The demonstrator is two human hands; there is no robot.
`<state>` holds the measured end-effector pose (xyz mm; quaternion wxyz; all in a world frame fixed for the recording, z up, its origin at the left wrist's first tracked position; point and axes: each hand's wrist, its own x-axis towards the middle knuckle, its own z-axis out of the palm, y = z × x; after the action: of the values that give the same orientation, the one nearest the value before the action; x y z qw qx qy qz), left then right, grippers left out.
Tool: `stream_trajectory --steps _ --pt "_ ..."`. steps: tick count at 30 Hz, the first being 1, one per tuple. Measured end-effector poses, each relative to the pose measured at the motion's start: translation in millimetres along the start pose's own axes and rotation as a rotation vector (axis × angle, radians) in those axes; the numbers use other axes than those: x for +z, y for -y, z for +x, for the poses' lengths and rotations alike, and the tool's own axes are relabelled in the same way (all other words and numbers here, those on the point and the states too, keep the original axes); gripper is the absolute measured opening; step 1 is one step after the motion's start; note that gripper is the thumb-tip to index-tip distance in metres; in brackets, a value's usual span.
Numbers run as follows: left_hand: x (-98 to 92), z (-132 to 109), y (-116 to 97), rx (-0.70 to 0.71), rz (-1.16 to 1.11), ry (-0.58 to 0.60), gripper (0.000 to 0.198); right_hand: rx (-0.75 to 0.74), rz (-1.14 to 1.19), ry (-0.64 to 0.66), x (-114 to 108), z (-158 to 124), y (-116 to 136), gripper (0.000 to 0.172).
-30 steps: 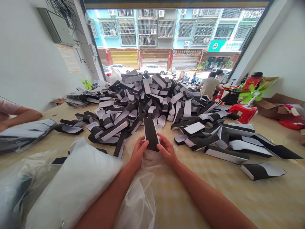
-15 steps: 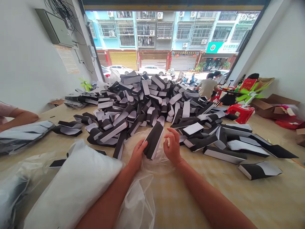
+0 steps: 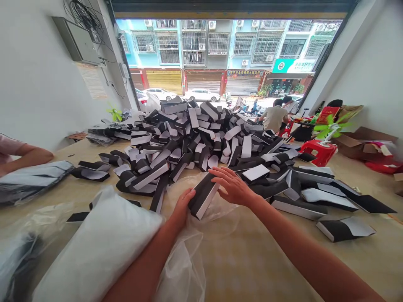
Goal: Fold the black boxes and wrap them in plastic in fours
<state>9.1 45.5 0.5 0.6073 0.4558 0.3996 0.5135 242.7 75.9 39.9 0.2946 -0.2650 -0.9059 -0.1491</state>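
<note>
From the view over the worker's own arms, the only one there is, I see the left hand (image 3: 182, 205) clamped on a black-and-white box (image 3: 201, 197), thumb on its dark face. A moment ago the right hand (image 3: 234, 186) was off to one side with its fingers curled; now it reaches over the box's far end, fingers loosely spread. Whether they press on it or just hover, I can't tell from here. Before that, both hands gripped the box with its dark face turned to the worker; now it lies slantwise between them, a long white side showing. To me that means this one box is being worked over, both hands back at it, and it isn't set down yet.

It is held above crumpled clear plastic (image 3: 226, 212) on the table (image 3: 252, 251), just short of the big pile of boxes (image 3: 189, 134), which looks unchanged. A stuffed white bag (image 3: 97, 239) sits beside the left forearm. Farther left, another person's arm (image 3: 34, 154) rests by a wrapped bundle (image 3: 34, 178).
</note>
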Motion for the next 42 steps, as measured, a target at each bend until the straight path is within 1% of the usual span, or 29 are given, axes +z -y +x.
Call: stream_trajectory --steps 3,7,9,11,13,14,15,17,19,20,22,23,24,25,26,28,29,31,32,33,34,36,38,39,41,42 --pt "-0.5 -1 3 -0.046 -0.053 0.021 0.035 -0.028 0.046 0.058 -1 -2 -6 0.046" --pt "1.5 -3 6 -0.11 -0.095 0.088 0.038 -0.026 0.104 0.09 -3 -8 -14 0.05" --pt "3.1 -2 8 -0.114 -0.122 0.104 0.04 -0.012 0.131 0.101 -5 -12 -17 0.053" --pt "3.9 -1 9 -0.089 -0.117 0.115 0.048 0.014 0.149 0.106 -7 -19 -19 0.057" --pt "3.1 1 9 -0.015 -0.074 0.12 0.059 0.08 0.139 0.096 -10 -25 -19 0.059" --pt "2.1 1 9 0.042 -0.046 0.123 0.062 0.144 0.121 0.086 -11 -28 -18 0.059" --pt "0.9 0 8 0.112 -0.012 0.127 0.061 0.231 0.102 0.074 -13 -31 -16 0.061" --pt "-1.5 -3 7 0.264 0.08 0.16 0.055 0.45 0.084 0.033 -17 -34 -10 0.066" --pt "-2.7 -9 5 0.388 0.213 0.243 0.052 0.65 0.133 -0.03 -21 -35 -3 0.071" --pt "-2.6 -12 5 0.439 0.294 0.301 0.053 0.721 0.186 -0.063 -24 -35 0 0.072" --pt "-1.2 -16 5 0.542 0.482 0.415 0.059 0.802 0.321 -0.102 -30 -34 7 0.074" --pt "-0.1 -17 5 0.596 0.584 0.442 0.062 0.819 0.388 -0.103 -35 -34 11 0.075" --pt "0.9 -18 6 0.647 0.685 0.432 0.063 0.827 0.451 -0.093 -39 -35 14 0.075" --pt "1.9 -17 7 0.692 0.774 0.382 0.061 0.825 0.508 -0.072 -45 -36 16 0.075" --pt "2.5 -16 8 0.726 0.84 0.29 0.057 0.812 0.562 -0.037 -51 -38 19 0.073" --pt "2.6 -11 10 0.739 0.889 0.056 0.046 0.755 0.656 0.076 -63 -41 25 0.069" --pt "2.1 -9 10 0.712 0.873 -0.042 0.04 0.713 0.686 0.145 -69 -43 28 0.067" --pt "0.9 -5 10 0.603 0.796 -0.165 0.024 0.626 0.682 0.278 -79 -45 36 0.063" --pt "0.3 -4 9 0.54 0.741 -0.205 0.014 0.591 0.657 0.333 -81 -46 40 0.062" --pt "0.0 -3 8 0.486 0.673 -0.245 0.008 0.566 0.627 0.379 -82 -47 44 0.06" --pt "0.0 -3 6 0.448 0.597 -0.292 0.012 0.551 0.596 0.415 -82 -48 48 0.058" --pt "0.5 -4 2 0.427 0.452 -0.392 0.021 0.549 0.553 0.447 -76 -49 55 0.057" --pt "1.6 -6 -1 0.453 0.366 -0.461 0.024 0.578 0.517 0.419 -65 -48 60 0.054" --pt "2.2 -8 -3 0.48 0.359 -0.474 0.024 0.601 0.495 0.392 -59 -47 62 0.053" --pt "3.6 -11 -4 0.551 0.386 -0.455 0.025 0.67 0.456 0.342 -43 -43 67 0.049" --pt "4.3 -13 -4 0.587 0.409 -0.415 0.024 0.708 0.441 0.321 -35 -40 69 0.049"
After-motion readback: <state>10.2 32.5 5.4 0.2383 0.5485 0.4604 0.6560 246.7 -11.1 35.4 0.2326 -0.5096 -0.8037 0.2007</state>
